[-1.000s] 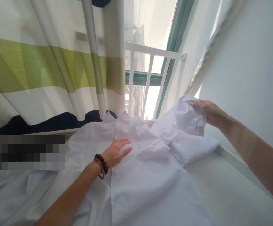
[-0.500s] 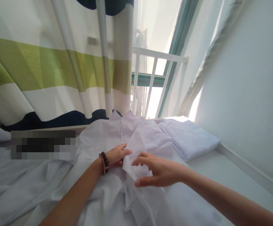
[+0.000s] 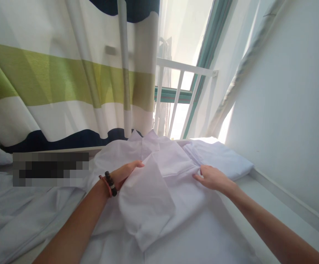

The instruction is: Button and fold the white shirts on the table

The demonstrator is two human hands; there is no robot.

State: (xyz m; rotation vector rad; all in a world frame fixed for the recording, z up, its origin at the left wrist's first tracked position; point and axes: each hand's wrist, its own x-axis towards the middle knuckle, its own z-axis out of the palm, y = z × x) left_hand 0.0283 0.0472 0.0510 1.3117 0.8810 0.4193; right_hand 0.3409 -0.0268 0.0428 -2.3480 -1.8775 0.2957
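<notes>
A white collared shirt lies spread before me, its collar pointing toward the curtain. My left hand, with a dark beaded bracelet at the wrist, is closed on a fold of the shirt near its middle. From that grip a loose flap of the cloth drapes toward me, and some fingertips are hidden under it. At the shirt's right side, my right hand pinches the fabric edge between thumb and fingers. A crease runs between the two hands.
Folded white cloth sits at the right, close to the wall. More rumpled white fabric covers the left. Behind hang a striped curtain and a white railing before a window. A blurred patch hides something at left.
My right hand has moved right from above the middle and now pinches the shirt's side. My left hand has shifted slightly left and up. The cloth between them is spread flatter.
</notes>
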